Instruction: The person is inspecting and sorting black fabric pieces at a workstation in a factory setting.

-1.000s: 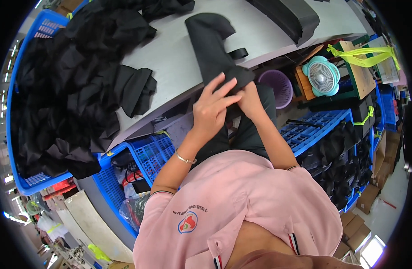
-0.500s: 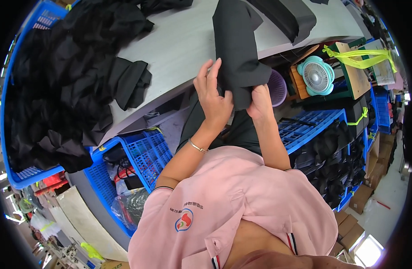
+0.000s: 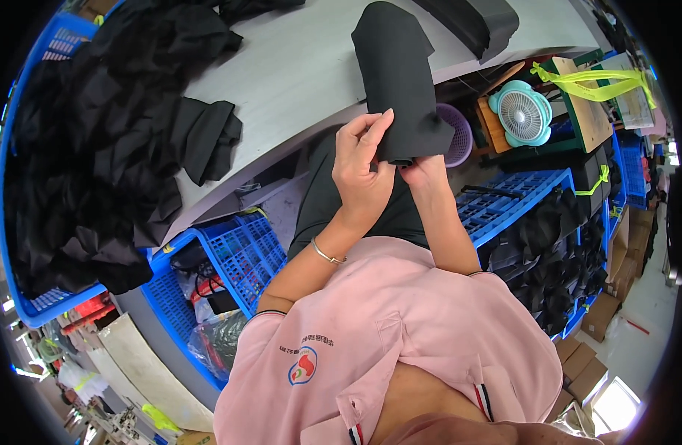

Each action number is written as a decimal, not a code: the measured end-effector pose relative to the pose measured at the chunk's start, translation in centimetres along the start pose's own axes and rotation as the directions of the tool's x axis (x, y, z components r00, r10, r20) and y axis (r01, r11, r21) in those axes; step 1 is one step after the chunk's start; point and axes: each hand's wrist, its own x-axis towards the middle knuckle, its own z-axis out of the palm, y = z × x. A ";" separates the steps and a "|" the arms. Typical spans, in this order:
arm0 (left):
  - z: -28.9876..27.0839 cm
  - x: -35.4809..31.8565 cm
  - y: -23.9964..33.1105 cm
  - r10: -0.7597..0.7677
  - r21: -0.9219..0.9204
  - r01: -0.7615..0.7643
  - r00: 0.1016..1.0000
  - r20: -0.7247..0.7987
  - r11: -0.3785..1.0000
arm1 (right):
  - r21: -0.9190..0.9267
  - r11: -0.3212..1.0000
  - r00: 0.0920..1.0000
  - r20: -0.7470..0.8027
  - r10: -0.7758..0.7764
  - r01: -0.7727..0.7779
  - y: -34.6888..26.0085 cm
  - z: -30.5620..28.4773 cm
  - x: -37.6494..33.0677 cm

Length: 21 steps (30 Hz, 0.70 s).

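A long black fabric piece [image 3: 396,81] reaches from the table over its near edge toward me. My left hand [image 3: 361,162] is closed on the near left corner of the cloth, its thumb low and the fingertips along the left side. At the near right end, my right hand [image 3: 427,172] also grips the fabric; its fingers are mostly hidden under the cloth. The near edge is rolled or folded between the two hands. Farther back on the right, a folded stack of black fabric [image 3: 470,26] lies on the grey table [image 3: 281,81].
At the left, a large blue crate [image 3: 37,315] overflows with black cloth [image 3: 111,148]. Another blue basket [image 3: 241,259] stands below the table's edge. On the right are a purple bin [image 3: 456,133], a turquoise fan [image 3: 520,113] and a blue crate [image 3: 511,204] of black pieces.
The fabric's near end has risen and folded up between my hands. My left fingers have come down closer to the cloth, and my right hand has slipped farther beneath its edge.
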 end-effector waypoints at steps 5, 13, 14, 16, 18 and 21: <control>0.1 -0.5 0.1 -0.066 -0.037 0.067 0.998 0.012 0.997 | 0.051 0.998 0.999 0.047 -0.025 0.022 0.7 -1.1 0.4; -1.2 -1.0 -0.1 -0.039 -0.029 0.042 0.996 0.080 0.999 | -0.014 0.997 0.996 0.050 -0.077 0.078 1.5 -0.7 0.5; -1.7 -1.1 -0.5 -0.032 -0.064 0.039 0.995 0.095 0.997 | -0.074 0.991 0.993 0.035 -0.110 0.112 1.6 -0.4 0.3; -2.1 -1.4 -1.4 -0.023 -0.098 0.034 0.993 0.112 0.995 | -0.132 0.980 0.989 0.023 -0.144 0.146 2.2 -0.6 0.7; -2.2 -1.7 -2.6 -0.065 0.009 0.065 0.993 0.094 0.998 | -0.276 0.892 0.933 0.074 -0.351 0.357 3.6 -2.0 1.8; -2.3 -2.2 -4.7 -0.232 0.038 0.231 0.972 0.032 0.972 | -0.725 0.497 0.865 0.284 -0.413 0.476 4.2 -2.7 2.6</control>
